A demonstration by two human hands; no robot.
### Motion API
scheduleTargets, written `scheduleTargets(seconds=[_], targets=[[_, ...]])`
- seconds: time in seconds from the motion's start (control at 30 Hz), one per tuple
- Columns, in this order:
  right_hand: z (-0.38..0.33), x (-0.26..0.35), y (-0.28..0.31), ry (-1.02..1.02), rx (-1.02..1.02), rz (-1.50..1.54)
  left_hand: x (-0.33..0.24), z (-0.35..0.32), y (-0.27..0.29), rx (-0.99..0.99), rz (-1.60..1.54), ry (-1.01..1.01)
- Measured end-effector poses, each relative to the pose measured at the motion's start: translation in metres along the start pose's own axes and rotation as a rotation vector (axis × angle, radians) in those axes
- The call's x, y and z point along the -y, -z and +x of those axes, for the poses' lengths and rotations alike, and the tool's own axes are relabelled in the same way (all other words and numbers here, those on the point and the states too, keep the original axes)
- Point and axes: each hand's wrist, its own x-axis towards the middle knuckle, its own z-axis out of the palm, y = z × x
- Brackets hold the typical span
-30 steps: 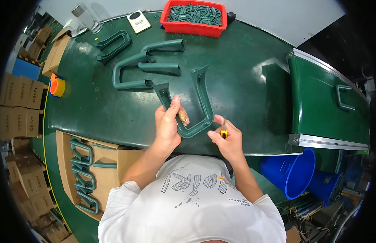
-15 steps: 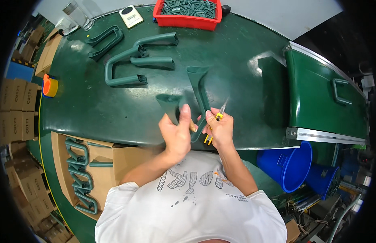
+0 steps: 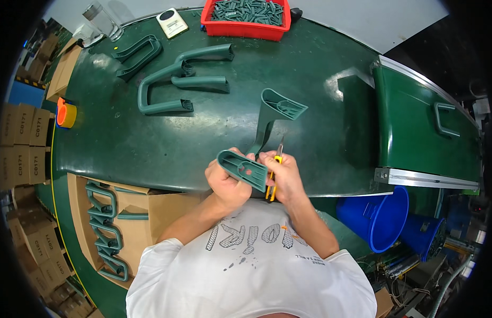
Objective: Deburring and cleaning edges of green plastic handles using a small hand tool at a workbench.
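The left grip [image 3: 228, 181] holds a green handle [image 3: 264, 126], likely light and stiff, best held mid-bar; the right grip [image 3: 286, 178] holds a yellow utility knife [image 3: 271, 189].

green handle [image 3: 264, 123]: bend hidden | yellow cutter [image 3: 278, 159]: partly behind right hand [image 3: 287, 178] | red bin [image 3: 244, 30]: cropped at top

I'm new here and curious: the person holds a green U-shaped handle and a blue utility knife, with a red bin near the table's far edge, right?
Not blue: the head view shows the utility knife is yellow. The green U-shaped handle is held, and the red bin is near the far edge.
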Motion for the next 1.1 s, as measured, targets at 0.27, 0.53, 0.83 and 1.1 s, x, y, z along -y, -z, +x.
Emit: scheduleTargets(seconds=[0.27, 0.53, 0.83, 1.1], targets=[[-0.061, 0.059, -0.027, 1.334, 0.067, -0.689, 0.005, 0.039, 0.020, -0.437, -0.453, 0.537], [0.030, 0.158, -0.044, 1.051, -0.155, -1.156, -0.016, 0.038, 0.028, -0.291, -0.661, 0.793], [0.006, 0.018, -0.023, 0.448, -0.026, -0.653, 0.007, 0.013, 0.043, 0.243, -0.770, 0.596], [-0.032, 0.015, -0.037, 0.042, 0.186, -0.214, 0.027, 0.023, 0.047, 0.233, 0.499, -0.307]])
